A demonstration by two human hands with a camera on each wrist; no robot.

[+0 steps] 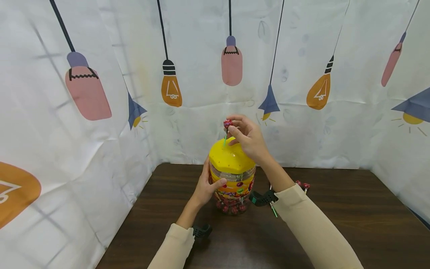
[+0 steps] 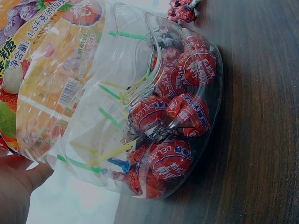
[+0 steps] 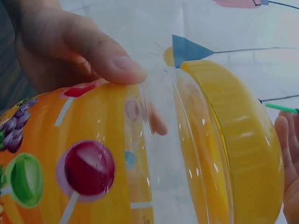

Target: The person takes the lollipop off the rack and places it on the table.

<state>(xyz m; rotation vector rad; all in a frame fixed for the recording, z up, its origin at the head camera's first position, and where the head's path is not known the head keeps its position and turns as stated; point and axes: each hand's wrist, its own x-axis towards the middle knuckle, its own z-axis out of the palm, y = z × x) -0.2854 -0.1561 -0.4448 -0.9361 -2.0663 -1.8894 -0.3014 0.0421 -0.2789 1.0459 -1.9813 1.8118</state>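
A clear plastic jar (image 1: 235,185) with a yellow lid (image 1: 231,158) stands upright on the table, several red-wrapped lollipops (image 2: 170,158) lying in its bottom. My left hand (image 1: 203,186) grips the jar's left side, its thumb across the front of the fruit-printed label (image 3: 88,163). Above the lid, my right hand (image 1: 248,136) pinches a red-wrapped lollipop (image 1: 228,123) between thumb and fingers. That lollipop's green stick points down toward the lid; whether it touches the lid or enters a hole is unclear. Small holes dot the lid.
More red lollipops (image 1: 305,185) lie on the dark wooden table (image 1: 352,216) to the right of the jar, partly behind my right forearm. A green stick (image 1: 274,211) shows beside the right wrist strap. A white printed cloth (image 1: 201,130) hangs behind and at the sides.
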